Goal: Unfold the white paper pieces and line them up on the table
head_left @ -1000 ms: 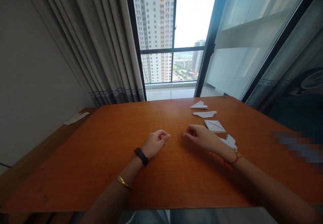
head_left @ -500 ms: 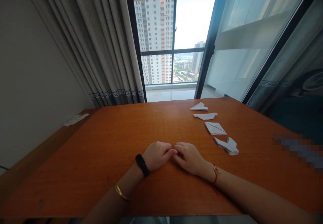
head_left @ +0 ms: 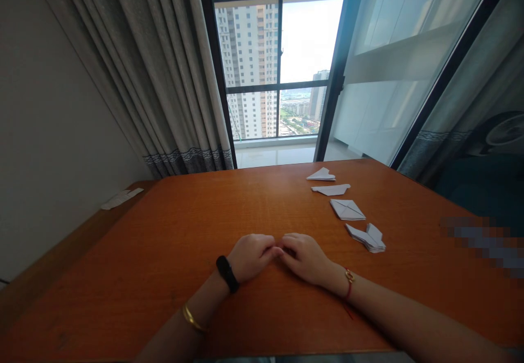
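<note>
My left hand (head_left: 252, 256) rests on the wooden table (head_left: 196, 210), its fingers curled in and its thumb pointing right. Against it lies my right hand (head_left: 305, 256), loosely closed too, so the two meet at the thumbs and fingertips. No object shows in either hand. Right of my right hand is a folded white paper piece (head_left: 370, 238) with a raised flap. Beyond it lie a flat paper square with diagonal creases (head_left: 347, 210), a long narrow paper fold (head_left: 331, 190) and a pointed paper fold (head_left: 321, 174), in a row running away from me.
White paper strips (head_left: 121, 198) lie on the ledge (head_left: 92, 224) along the left wall. A grey curtain (head_left: 164, 79) hangs behind the table's left end. Past the far edge is a glass door frame (head_left: 329, 117). A fan (head_left: 505, 131) stands in shadow at right. One patch at right is pixelated.
The view has shifted slightly. Both hands stay together on the table, with only a small shift of the left hand leftward in the picture. The paper folds lie as before.
</note>
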`<state>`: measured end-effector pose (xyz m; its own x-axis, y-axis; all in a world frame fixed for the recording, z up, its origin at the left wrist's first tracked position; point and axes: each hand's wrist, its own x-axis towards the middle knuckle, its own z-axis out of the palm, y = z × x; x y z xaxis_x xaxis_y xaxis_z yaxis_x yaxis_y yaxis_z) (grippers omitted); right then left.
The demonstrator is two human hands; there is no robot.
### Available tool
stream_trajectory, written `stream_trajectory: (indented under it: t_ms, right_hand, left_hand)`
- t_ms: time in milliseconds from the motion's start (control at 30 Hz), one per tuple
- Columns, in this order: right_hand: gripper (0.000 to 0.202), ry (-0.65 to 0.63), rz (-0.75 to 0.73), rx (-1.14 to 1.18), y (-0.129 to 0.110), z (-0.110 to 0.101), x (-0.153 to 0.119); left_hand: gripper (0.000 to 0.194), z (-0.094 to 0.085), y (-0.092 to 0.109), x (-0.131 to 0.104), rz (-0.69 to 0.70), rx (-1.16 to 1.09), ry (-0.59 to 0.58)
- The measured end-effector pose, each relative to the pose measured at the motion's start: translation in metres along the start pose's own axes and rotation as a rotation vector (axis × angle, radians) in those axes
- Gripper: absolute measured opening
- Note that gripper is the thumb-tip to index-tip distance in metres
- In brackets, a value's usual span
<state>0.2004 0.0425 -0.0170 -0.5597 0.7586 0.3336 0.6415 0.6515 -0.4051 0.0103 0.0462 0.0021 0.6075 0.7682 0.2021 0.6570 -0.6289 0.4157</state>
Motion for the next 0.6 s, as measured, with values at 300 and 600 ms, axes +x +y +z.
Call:
stream_trajectory:
  t_ms: [300,600]
  right_hand:
    - [0.028,-0.024,0.018,0.06,-0.0007,-0.002,-0.0007]
    - [0.024,-0.042,0.026,0.098,0.0025,0.0015,-0.0017]
  left_hand:
    - [0.044,0.0049,-0.0005,-0.0042,-0.022,0.06,0.005]
    - [0.043,0.0051,0.0,-0.005,-0.022,0.089,-0.017]
